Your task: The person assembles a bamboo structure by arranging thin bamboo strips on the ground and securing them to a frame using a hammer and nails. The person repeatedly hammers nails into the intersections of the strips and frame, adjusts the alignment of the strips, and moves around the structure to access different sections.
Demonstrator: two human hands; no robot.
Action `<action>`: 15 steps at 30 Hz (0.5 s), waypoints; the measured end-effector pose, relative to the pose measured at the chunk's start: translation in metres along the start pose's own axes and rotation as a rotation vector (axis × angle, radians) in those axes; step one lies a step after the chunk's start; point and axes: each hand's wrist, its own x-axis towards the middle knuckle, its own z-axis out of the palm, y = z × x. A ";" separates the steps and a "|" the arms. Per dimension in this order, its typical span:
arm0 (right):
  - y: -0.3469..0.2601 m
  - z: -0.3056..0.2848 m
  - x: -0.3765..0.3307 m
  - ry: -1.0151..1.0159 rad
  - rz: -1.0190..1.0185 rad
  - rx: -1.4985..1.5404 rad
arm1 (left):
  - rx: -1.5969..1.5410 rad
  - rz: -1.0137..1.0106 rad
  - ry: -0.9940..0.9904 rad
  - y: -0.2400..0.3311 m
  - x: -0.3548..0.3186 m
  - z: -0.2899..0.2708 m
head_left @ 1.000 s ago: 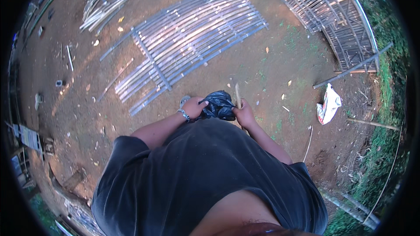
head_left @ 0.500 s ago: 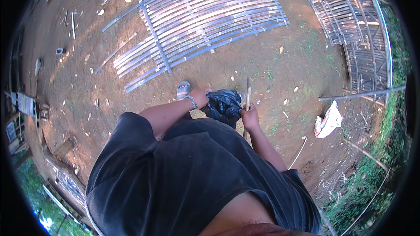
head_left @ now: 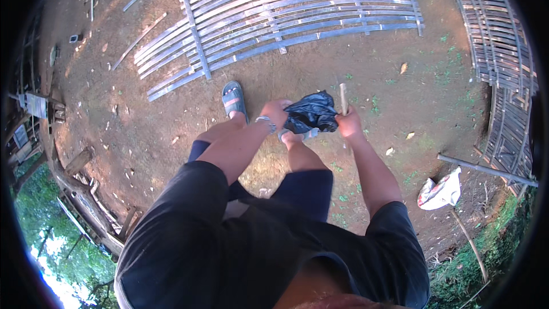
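Observation:
A crumpled black plastic bag is stretched between my two hands, above my right foot. My left hand, with a bracelet at its wrist, has its fingers closed on the bag's left side. On the other side, my right hand is wrapped round a pale wooden stick that points up and away from me. The bag's right edge meets this hand at the fingers; whether they also pinch it I cannot tell. The lower end of the stick is hardly visible below the fist.
A slatted bamboo panel lies on the bare soil ahead. At the right stands more bamboo lattice, with a pole sticking out near a white sack. Logs lie at the left. My sandalled foot is near the panel.
Both hands have moved forward, away from my body, with the bag and the stick. My arms reach out farther, and my legs have come into sight below them.

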 end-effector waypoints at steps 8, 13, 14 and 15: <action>0.100 0.010 0.173 0.152 0.017 -0.179 | -0.058 0.184 -0.087 -0.071 0.232 0.123; 0.116 0.022 0.246 0.260 -0.073 -0.122 | 0.256 0.374 0.081 -0.081 0.296 0.082; 0.110 0.026 0.258 0.296 -0.074 -0.162 | 0.299 0.424 0.228 -0.088 0.314 0.058; 0.099 0.033 0.267 0.300 -0.103 -0.119 | 0.389 0.389 0.411 -0.092 0.333 0.027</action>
